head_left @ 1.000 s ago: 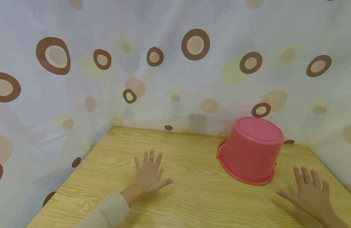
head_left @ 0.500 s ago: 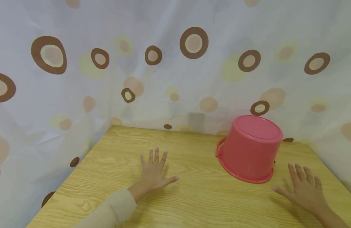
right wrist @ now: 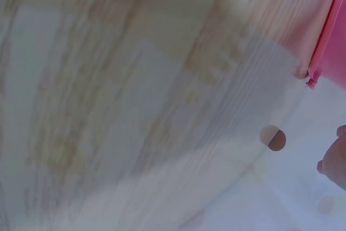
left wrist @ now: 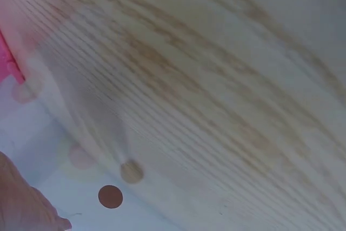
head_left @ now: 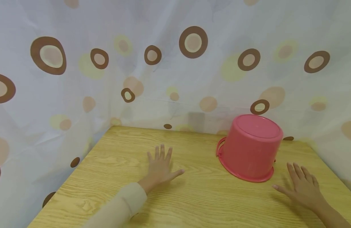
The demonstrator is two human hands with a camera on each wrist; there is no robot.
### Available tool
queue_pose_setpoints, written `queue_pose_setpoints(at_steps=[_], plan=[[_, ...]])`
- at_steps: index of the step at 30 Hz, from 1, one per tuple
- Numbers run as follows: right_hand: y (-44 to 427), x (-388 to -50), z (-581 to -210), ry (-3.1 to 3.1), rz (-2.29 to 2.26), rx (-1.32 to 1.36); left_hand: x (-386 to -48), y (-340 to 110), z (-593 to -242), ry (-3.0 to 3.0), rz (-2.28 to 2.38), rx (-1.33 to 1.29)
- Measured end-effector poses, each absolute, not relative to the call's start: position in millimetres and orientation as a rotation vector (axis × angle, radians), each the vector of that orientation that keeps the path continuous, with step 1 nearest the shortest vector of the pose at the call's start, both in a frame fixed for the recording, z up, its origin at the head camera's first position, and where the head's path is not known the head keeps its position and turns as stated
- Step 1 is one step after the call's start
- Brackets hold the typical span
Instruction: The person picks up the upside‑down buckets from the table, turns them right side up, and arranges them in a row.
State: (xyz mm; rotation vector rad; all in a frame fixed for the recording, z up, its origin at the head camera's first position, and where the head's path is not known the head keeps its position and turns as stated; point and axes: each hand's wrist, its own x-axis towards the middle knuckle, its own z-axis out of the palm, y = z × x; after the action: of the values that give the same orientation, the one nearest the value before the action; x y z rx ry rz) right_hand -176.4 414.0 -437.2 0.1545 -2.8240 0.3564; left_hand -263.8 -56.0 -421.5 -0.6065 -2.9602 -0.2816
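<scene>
Left of centre, over the wood-grain table (head_left: 207,199), left hand (head_left: 159,167) is palm down, fingers straight and fanned wide, tips toward the far edge, thumb out toward the right. Holds nothing. Forearm comes from bottom in a light beige sleeve (head_left: 122,202). Far right, right hand (head_left: 303,188), also palm down: fingers straight and closer together, pointing away and slightly left, thumb spread left. Holds nothing either. Whether either hand touches wood: cannot tell.

Table's left edge slants along the left side, well apart from left hand; back edge meets the circle-print sheet (head_left: 164,79); right edge runs just beyond right hand. Broad stretch of wood between left hand and bucket, narrower gap between bucket and right hand.

Pink bucket (head_left: 251,153) stands upside down right of centre, near the back edge, between the hands and nearer the right one. Rim on table, base up, contents hidden. Handle (head_left: 220,146) sticks out low on its left.
</scene>
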Motion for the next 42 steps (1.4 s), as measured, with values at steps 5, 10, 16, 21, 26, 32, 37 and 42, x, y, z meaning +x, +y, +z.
queue_pose_setpoints(at_steps=[5,10,16,21,26,32,37,42], plan=[[416,-177,-437,-2.861,0.362,0.142,-271,-42,-422,-2.965,-0.224,-0.638],[418,-175,-440,-2.877,0.348,0.153,-272,-24,-421,-2.988,-0.221,-0.673],[418,-175,-444,-2.838,0.338,0.181,-272,-7,-422,-2.984,-0.163,-0.667],[415,-176,-447,-2.823,0.348,0.209,-272,5,-422,-2.957,-0.033,-0.694],[412,-176,-447,-2.884,0.328,0.206,-271,17,-424,-2.957,0.007,-0.742],[413,-176,-443,-2.959,0.28,0.186,-267,32,-426,-2.963,-0.041,-0.789],[412,-178,-443,-2.946,0.317,0.206,-265,45,-426,-2.96,-0.024,-0.814],[407,-183,-443,-2.944,0.34,0.228,-266,57,-428,-2.984,0.024,-0.834]])
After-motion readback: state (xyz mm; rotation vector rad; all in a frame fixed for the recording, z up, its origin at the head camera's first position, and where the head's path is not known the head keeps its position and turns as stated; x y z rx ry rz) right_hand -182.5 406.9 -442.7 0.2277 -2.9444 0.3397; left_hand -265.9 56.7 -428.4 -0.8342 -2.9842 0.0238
